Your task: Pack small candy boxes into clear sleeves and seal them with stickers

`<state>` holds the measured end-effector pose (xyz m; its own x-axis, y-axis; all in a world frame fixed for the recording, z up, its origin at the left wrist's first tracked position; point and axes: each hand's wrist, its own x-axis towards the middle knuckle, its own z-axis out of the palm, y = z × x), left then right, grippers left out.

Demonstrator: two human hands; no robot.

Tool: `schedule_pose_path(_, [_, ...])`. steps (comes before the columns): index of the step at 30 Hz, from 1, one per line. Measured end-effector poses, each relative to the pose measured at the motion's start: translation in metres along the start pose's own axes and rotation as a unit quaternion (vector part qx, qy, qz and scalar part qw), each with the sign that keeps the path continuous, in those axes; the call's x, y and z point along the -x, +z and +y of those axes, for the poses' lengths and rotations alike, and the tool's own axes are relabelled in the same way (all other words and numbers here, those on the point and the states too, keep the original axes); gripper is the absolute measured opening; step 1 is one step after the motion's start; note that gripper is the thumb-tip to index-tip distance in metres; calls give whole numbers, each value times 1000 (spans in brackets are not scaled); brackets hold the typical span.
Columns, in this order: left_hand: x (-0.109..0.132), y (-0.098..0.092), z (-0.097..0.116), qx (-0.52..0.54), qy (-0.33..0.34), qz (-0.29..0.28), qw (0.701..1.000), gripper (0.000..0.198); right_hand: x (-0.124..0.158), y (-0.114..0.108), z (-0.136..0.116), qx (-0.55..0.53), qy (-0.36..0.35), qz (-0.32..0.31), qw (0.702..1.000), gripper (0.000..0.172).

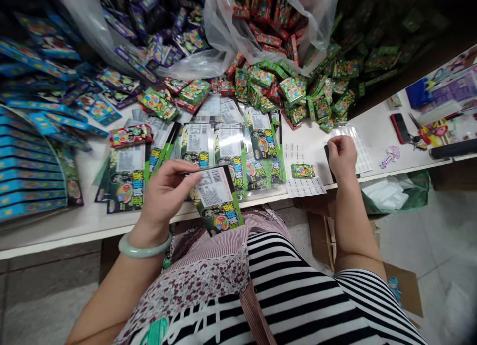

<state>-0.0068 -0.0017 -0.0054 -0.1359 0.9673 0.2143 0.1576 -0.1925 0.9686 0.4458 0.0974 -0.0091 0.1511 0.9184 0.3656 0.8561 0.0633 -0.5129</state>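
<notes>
Head view: a black-and-green packet [223, 216] is tilted at the near edge of the desk [84, 230], its lower part over the person's lap. The left hand [166, 191] pinches its far-left corner between thumb and fingers, leaving most of the white printed face uncovered. The right hand [343, 158] rests to the right, fingertips drawn close together, beside a white sheet [364, 156]; whether they grip anything I cannot tell. The step in hand looks like handling one packet while the right hand works at the sheet. I judge the next move calls for a steady packet and a light fingertip touch. Just left of the right hand lies a small green box [302, 170], by a label sheet [307, 187]. Similar packets [230, 141] overlap beyond the held one; farther off are heaped green boxes [294, 89] and red boxes [268, 17].
</notes>
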Motion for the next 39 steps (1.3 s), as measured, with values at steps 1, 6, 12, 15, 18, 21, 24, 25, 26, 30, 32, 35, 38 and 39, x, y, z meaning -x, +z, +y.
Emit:
schedule_pose_path(1, [0, 0, 0, -2, 4, -1, 1000, 13, -4, -1, -5, -5, 0, 1, 1000, 7])
schedule_pose_path(6, [2, 0, 0, -19, 13, -3, 1000, 13, -13, -2, -64, -192, 10, -103, 976, 8])
schedule_pose_path(12, [2, 8, 12, -40, 34, -51, 997, 10, 5, 9, -208, -358, -121, -396, 837, 18])
schedule_pose_path(15, [5, 9, 17, -45, 45, -51, 997, 8, 11, 26, -257, -338, -173, -486, 788, 20])
schedule_pose_path(18, [10, 4, 21, -42, 47, -52, 997, 7, 13, 48, -275, -294, -181, -528, 776, 20])
schedule_pose_path(21, [12, 0, 23, -36, 37, -60, 997, 11, 14, 61, -275, -286, -165, -536, 777, 19])
schedule_pose_path(24, [12, -1, 22, -27, 29, -61, 997, 15, 15, 64, -274, -278, -156, -532, 785, 20])
schedule_pose_path(25, [12, 0, 21, -23, 27, -60, 998, 16, 16, 64, -274, -273, -154, -530, 788, 20])
schedule_pose_path(26, [11, 1, 21, -18, 27, -57, 998, 17, 16, 64, -275, -268, -153, -528, 791, 20])
schedule_pose_path(30, [10, 7, 17, -5, 23, -36, 999, 21, 17, 63, -275, -249, -156, -524, 799, 18])
schedule_pose_path(32, [10, 11, 15, -2, 17, -28, 999, 21, 18, 64, -274, -241, -165, -521, 802, 17])
schedule_pose_path(35, [9, 14, 12, -5, 15, -16, 1000, 18, 18, 66, -272, -231, -176, -510, 810, 15])
schedule_pose_path(38, [8, 14, 11, -20, 34, -16, 999, 15, 15, 72, -269, -235, -157, -504, 816, 15])
schedule_pose_path(39, [8, 13, 11, -28, 44, -21, 998, 14, 14, 76, -268, -242, -143, -514, 810, 15])
